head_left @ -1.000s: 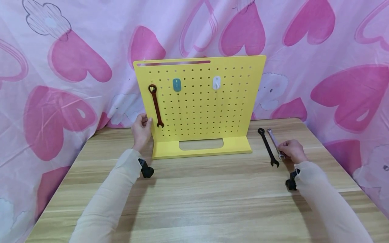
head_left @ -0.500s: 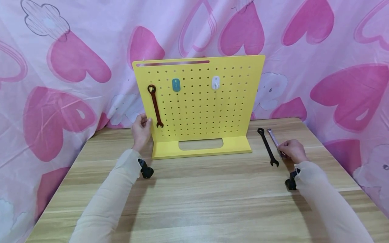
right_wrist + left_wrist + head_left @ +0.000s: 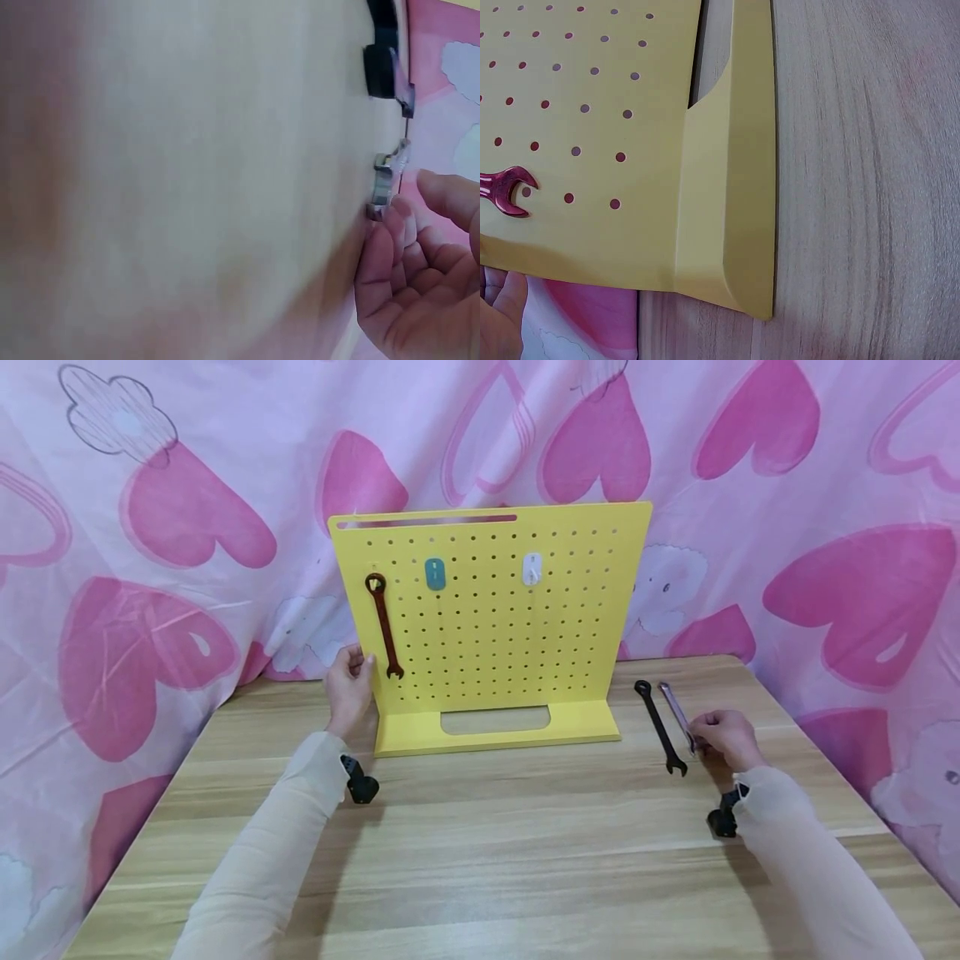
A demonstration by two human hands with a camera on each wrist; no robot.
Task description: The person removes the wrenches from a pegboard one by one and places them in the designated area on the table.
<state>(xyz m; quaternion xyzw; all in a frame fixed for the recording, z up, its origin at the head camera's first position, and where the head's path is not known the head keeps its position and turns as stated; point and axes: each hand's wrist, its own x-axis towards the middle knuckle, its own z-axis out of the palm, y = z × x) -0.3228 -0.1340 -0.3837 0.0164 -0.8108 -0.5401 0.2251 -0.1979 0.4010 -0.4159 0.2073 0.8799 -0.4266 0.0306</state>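
Note:
My left hand holds the left edge of an upright yellow pegboard. Most of that hand is outside the left wrist view; only fingers show beyond the board's edge. A reddish-brown combination wrench hangs by its ring end near that edge, and its open end looks red up close. On the table at the right lie a black combination wrench and a silver combination wrench. My right hand has its fingertips right at the silver wrench's near end, thumb apart from the bent fingers.
Two hooks, one teal and one white, are fixed to the board's upper part. The board's base stands on a wood-grain table. A pink heart-print cloth hangs close behind.
My right hand has shifted slightly rightward relative to the silver wrench, whose near end has moved a little. The left hand stays on the board; the head view tilts slightly.

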